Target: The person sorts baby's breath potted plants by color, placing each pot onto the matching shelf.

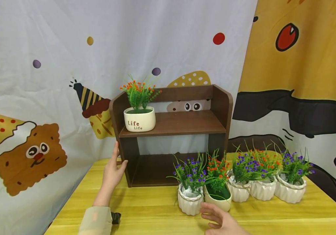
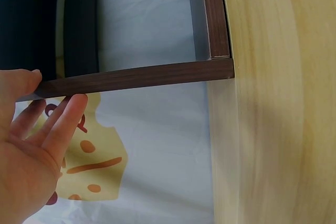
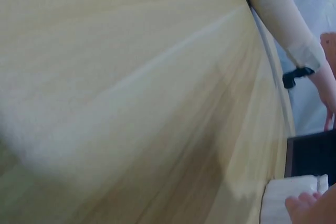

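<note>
My left hand (image 1: 112, 173) is at the left side panel of a dark brown two-tier shelf (image 1: 182, 122). In the left wrist view, its thumb is on one side of the panel's edge (image 2: 142, 74) and its extended fingers are on the other. My right hand (image 1: 223, 221), fingers loosely bent, is just in front of a white ribbed pot of purple flowers (image 1: 189, 204); whether it touches the pot cannot be told. Beside that pot stands a cream oval pot of red-orange flowers (image 1: 223, 204). Another cream pot, lettered "Life" (image 1: 139, 120), sits at the left of the upper tier.
Several white ribbed pots, including one at the far right (image 1: 291, 191), line up on the wooden table (image 1: 150, 209) right of the shelf. A cartoon-printed curtain (image 1: 173, 32) hangs behind. A small black object (image 1: 116, 218) is at the left sleeve (image 1: 95, 220).
</note>
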The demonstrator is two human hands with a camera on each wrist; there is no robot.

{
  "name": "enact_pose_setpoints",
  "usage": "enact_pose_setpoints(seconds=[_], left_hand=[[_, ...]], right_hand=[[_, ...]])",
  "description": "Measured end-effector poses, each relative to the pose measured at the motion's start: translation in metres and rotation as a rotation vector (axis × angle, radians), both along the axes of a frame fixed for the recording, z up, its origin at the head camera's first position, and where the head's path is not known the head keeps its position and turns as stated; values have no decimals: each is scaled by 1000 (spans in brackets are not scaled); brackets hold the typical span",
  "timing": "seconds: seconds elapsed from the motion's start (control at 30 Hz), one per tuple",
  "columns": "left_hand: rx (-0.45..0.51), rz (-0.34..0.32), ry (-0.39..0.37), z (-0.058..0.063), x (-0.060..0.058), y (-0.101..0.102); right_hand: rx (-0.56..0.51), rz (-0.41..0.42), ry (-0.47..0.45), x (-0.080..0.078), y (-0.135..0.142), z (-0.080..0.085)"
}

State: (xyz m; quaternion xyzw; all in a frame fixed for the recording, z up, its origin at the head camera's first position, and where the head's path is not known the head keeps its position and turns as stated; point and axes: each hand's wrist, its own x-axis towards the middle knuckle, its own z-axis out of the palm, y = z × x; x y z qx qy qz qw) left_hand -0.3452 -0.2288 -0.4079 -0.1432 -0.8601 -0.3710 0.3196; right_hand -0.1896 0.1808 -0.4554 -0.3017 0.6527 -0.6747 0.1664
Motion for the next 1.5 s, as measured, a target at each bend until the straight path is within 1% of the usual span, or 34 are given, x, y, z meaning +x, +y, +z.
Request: enact_pose_setpoints(seconds=[0.1, 0.2, 0.47, 0.7, 0.77, 0.93, 1.07, 1.17, 1.27, 1.37, 1.5], left_hand=[[-1, 3, 5, 0, 1, -1], [-4, 2, 11, 1, 1, -2], [-3, 0, 16, 1, 0, -3], [-10, -3, 26, 0, 1, -5], [-9, -1, 24, -1, 2, -5], [-6, 2, 22, -2, 2, -4], [-8, 6, 27, -1, 2, -4], [-8, 5, 37, -1, 1, -3], [-9, 3, 52, -1, 1, -3], [-10, 1, 55, -2, 1, -2], [-8, -3, 40, -2, 0, -1]], right_hand=[[105, -127, 59, 0, 0, 6], [181, -200, 90, 0, -1, 11], [222, -248, 96, -4, -9, 16], [265, -298, 52, -9, -21, 13], [269, -315, 63, -9, -25, 12], [313, -390, 61, -9, -33, 10], [357, -473, 22, -12, -40, 11], [349, -529, 7, -16, -46, 11], [336, -575, 16, -20, -52, 11], [299, -616, 48, -23, -56, 8], [235, -666, 119, -28, -64, 2]])
